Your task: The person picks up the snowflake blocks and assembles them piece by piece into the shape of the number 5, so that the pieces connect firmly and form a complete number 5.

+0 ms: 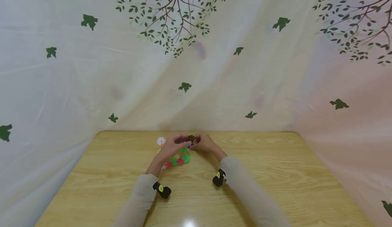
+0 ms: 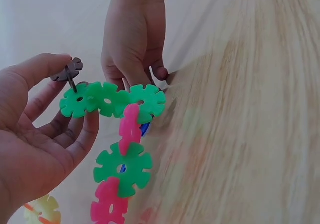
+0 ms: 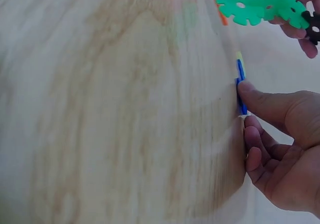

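My left hand (image 1: 172, 146) holds the end of a chain of interlocking snowflake discs, its thumb at a brown disc (image 2: 74, 66) and its fingers behind a green disc (image 2: 74, 105). From there the chain runs through more green discs (image 2: 142, 99) and a pink disc (image 2: 130, 126), tilted up in the left wrist view. My right hand (image 1: 206, 143) pinches a blue disc (image 3: 240, 97) between thumb and fingers, edge-on in the right wrist view. A second blue piece shows just above it, and its far side is hidden.
At the left, a white disc (image 1: 161, 141) stands beyond my left wrist, with a yellow disc (image 2: 45, 211) below it. The wooden table (image 1: 275, 172) ends at a cloth backdrop (image 1: 214, 108) just behind my hands. Each sleeve carries a black wrist camera (image 1: 218, 178).
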A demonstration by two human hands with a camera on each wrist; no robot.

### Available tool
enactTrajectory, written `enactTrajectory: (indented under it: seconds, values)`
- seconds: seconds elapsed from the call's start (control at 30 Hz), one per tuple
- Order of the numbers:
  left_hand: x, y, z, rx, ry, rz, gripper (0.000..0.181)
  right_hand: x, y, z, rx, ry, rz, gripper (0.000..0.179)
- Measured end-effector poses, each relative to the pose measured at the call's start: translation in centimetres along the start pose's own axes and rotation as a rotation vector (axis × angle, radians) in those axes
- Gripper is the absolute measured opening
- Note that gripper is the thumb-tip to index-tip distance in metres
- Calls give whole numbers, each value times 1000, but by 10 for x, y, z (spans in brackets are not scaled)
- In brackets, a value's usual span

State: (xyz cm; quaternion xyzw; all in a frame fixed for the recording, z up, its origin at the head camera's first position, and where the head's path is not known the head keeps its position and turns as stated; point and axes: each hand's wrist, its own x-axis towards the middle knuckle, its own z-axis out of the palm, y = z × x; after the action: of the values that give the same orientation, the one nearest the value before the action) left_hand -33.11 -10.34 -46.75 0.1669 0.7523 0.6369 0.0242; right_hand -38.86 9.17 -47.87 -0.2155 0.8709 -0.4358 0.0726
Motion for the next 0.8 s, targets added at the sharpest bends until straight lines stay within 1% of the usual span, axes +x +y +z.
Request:
enactTrajectory:
  seconds: [0.13, 0.23, 0.43, 0.57, 0.67, 0.8]
  values:
    - [-1, 0, 5, -24, 35, -24, 27, -3, 3, -1, 23, -1, 6, 22]
    - [-2, 1, 8, -68, 65, -63, 25, -7, 6, -3, 47, 2, 2, 25]
    - [-2, 3, 13, -121, 119, -147, 26, -17, 10, -7, 114, 27, -33, 22]
    - [-2, 2, 14, -144, 134, -181, 27, -22, 14, -8, 177, 54, -18, 23]
    - [-2, 1, 14, -167, 139, -194, 25, -26, 16, -10, 230, 66, 25, 24]
    - [-2, 1, 14, -188, 137, -205, 23, -30, 14, -11, 280, 86, 35, 24]
